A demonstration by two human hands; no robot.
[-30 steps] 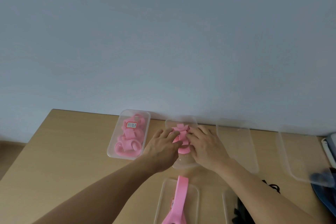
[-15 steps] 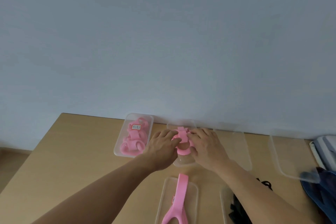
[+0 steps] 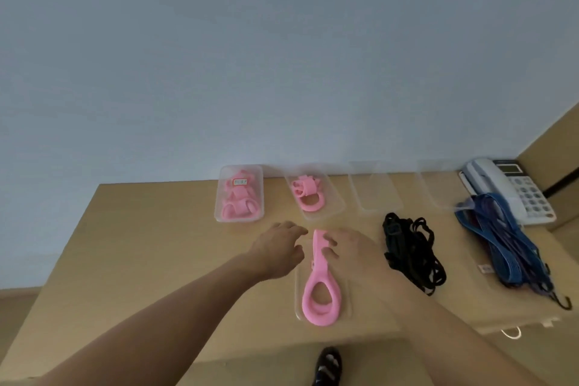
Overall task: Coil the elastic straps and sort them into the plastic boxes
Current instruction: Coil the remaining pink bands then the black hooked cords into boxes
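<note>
Here, coiled pink straps sit in two boxes on the desk (image 3: 150, 247).
The labelled box (image 3: 220, 213) holds several, the neighbouring box (image 3: 336, 202) one; an uncoiled pink strap (image 3: 320, 288) lies in the near box (image 3: 345, 294) between left hand (image 3: 277, 249) and right hand (image 3: 355, 252), fingers loose, gripping nothing.

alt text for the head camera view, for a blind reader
A left hand and right hand flank the narrow end of an uncoiled pink strap on a wooden table. Behind, two plastic boxes hold coiled pink straps and two stand empty; black straps, blue straps and a phone lie to the right.
</note>
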